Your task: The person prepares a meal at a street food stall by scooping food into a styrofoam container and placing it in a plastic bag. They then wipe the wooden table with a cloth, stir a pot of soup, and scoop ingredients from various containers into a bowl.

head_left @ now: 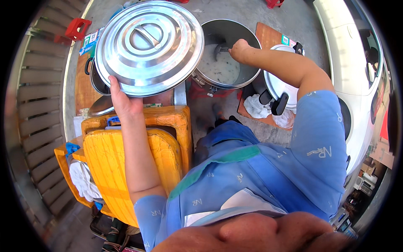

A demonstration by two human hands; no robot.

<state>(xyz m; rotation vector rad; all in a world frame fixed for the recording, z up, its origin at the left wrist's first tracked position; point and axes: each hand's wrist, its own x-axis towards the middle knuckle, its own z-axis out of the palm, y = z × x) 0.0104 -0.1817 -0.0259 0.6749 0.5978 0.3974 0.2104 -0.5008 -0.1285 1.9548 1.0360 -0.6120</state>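
Note:
My left hand [125, 101] grips the near rim of a large, round, shiny steel lid [126, 59], thumb showing at its edge. The lid is held up and tilted, covering part of a dark-handled pot [99, 80] beneath it. Ahead and to the right stands a tall steel pot [230, 85] with clamps on its outside. Whitish, soupy porridge [216, 69] with dark bits lies inside it. Over this pot my right hand [240, 50] is closed round the handle of a metal ladle [219, 50], its bowl just at the porridge surface.
At right, a pot with a pale lid and black handles [282, 71] stands beside white cloth [256, 106] and a clear plastic bag [285, 119]. A yellow taped box [113, 164] is near my left arm. A white car [350, 59] flanks the right, a slatted wall [44, 96] the left.

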